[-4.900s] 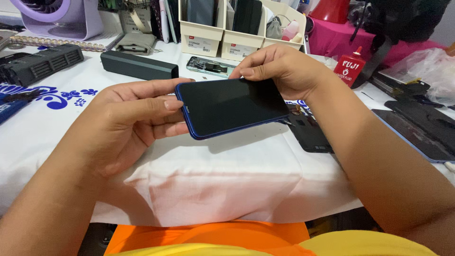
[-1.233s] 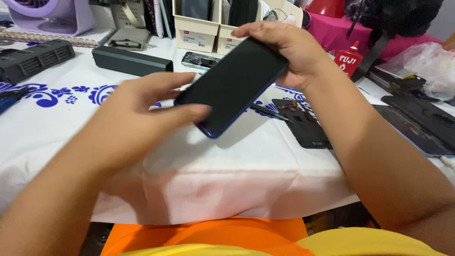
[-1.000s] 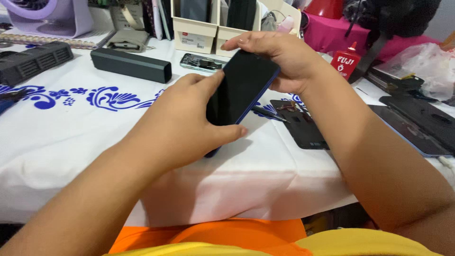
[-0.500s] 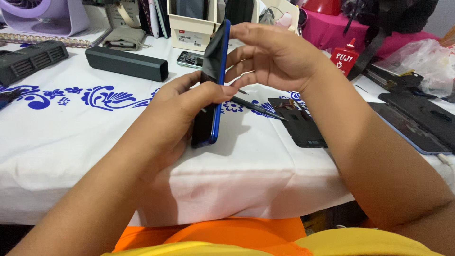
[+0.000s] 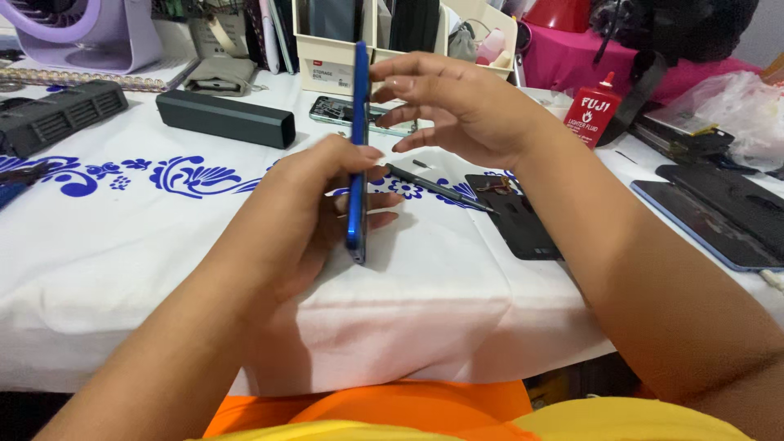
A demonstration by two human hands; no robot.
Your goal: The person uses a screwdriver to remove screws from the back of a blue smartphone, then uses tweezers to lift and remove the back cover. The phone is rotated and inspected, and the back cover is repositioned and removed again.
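A: From the head view, what does the left hand (image 5: 306,216) have?

B: A blue phone (image 5: 358,155), stood on edge so only its thin side faces the camera. The left hand's grip is closed around the lower half, thumb on the near face and fingers curled behind it. The phone sits above the desk (image 5: 147,245), near its front edge, over the white cloth with blue flower prints.

A: And the right hand (image 5: 457,106)?

B: Its grip is open and holds nothing. The fingers are spread and reach toward the top of the phone, just beside it; whether a fingertip touches the edge cannot be told.

A: What lies around them?

B: A thin dark tool (image 5: 437,186) lies on the cloth under the right wrist, with a black phone back cover (image 5: 523,224) just past it. A long black box (image 5: 224,118) lies farther back on the left, a red bottle (image 5: 592,110) stands at the right, and a cream storage box (image 5: 327,57) stands behind the phone
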